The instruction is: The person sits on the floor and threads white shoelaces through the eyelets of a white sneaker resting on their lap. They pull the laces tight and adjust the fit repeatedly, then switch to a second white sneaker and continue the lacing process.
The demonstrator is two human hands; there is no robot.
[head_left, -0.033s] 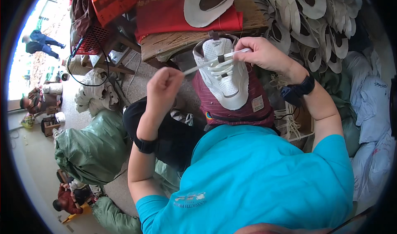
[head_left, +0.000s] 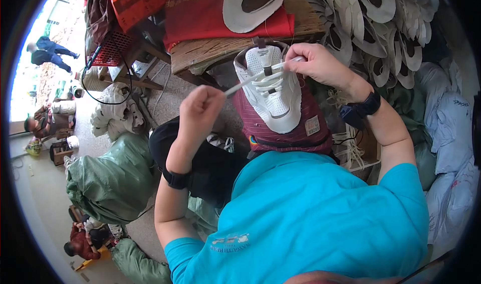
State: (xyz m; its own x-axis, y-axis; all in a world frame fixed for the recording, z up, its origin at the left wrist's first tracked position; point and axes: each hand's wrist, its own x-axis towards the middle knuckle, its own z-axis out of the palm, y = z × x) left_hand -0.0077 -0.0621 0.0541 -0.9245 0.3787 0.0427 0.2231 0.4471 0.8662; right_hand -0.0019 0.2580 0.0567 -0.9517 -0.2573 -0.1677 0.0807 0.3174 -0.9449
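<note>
A white shoe upper (head_left: 284, 118) with a mesh tongue lies on the maroon striped cloth (head_left: 250, 128) over my lap, its toe pointing towards me. White lacing crosses its front in several rows. A white shoelace (head_left: 243, 85) runs taut across the upper between my hands. At its left end, my left hand (head_left: 200, 108) is closed on the lace, out beside the upper. My right hand (head_left: 320, 66) pinches the lace close to the upper's right side, near the upper eyelets. Part of the grip is hidden behind the fingers.
Ahead stands a wooden bench (head_left: 200, 56) with a red cloth (head_left: 200, 23) and another white upper (head_left: 254, 8). Many uppers hang in bunches (head_left: 396, 43) at the right. Loose laces (head_left: 353, 151) hang beside my right leg. A green sack (head_left: 112, 178) lies left; white sacks (head_left: 453, 133) are piled right.
My left hand has shifted slightly down and to the right with the lace. The right hand has turned a little, nearly in place. The upper has stayed put.
</note>
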